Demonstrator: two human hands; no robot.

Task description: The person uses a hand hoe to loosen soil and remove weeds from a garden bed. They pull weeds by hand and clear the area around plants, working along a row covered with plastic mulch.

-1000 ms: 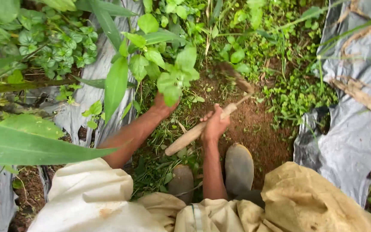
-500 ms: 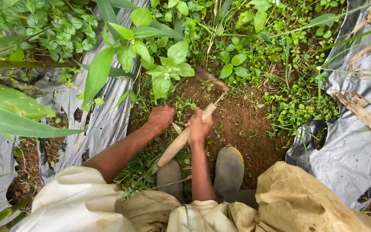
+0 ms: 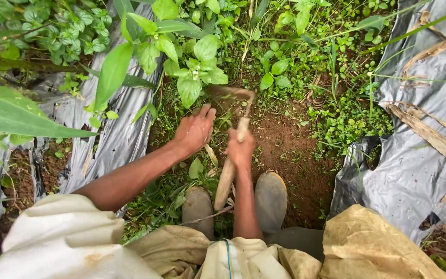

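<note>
A garden bed seen from above: a strip of bare brown soil [image 3: 290,150] runs between sheets of grey plastic mulch [image 3: 419,155], with low green weeds [image 3: 336,103] crowding the far end. The right hand [image 3: 241,151] is clenched around the wooden handle of a small hand hoe [image 3: 228,173]; the handle slants back from the fist toward the person's body, while its thin neck and dark, blurred blade [image 3: 228,93] reach ahead of the fist into the weeds. Just to the left of it, the left hand [image 3: 194,132] is spread open, fingers extended and holding nothing, resting on or just above the cut greenery near the base of a leafy plant [image 3: 194,72]; whether it touches the ground cannot be told. The blade lies just beyond the left hand's fingertips. Below both hands stand two muddy rubber boots [image 3: 270,199], one on each side of the right forearm, and nearer still are pale, stained sleeves and trousers [image 3: 68,237].
</note>
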